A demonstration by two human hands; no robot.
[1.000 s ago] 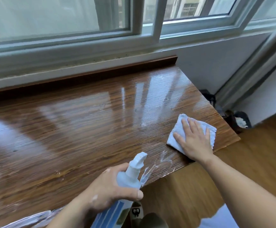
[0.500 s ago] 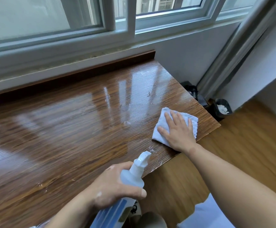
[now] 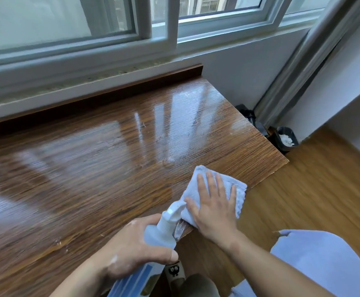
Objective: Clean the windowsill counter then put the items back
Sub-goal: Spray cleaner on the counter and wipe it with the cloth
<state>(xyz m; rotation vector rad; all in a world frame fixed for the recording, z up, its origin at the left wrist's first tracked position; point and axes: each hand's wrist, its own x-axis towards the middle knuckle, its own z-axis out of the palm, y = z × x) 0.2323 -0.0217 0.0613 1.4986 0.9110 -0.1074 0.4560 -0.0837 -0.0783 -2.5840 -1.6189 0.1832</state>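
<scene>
While the left hand (image 3: 136,249) grips the spray bottle (image 3: 162,232), the right hand (image 3: 214,207) lies spread flat on the cloth (image 3: 193,185).
The cloth sits at the surface's (image 3: 89,168) near edge by the right corner. Wet streaks lie beyond it, toward the window and leftward, so the next wipe probably goes that way.

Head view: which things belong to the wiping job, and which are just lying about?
In the job: cloth, pressed flat by the right hand; spray bottle, gripped by the left hand; wooden counter, wet and streaked.
Lying about: black bin on the floor holding white paper; dark objects beside it, too unclear to name.
</scene>
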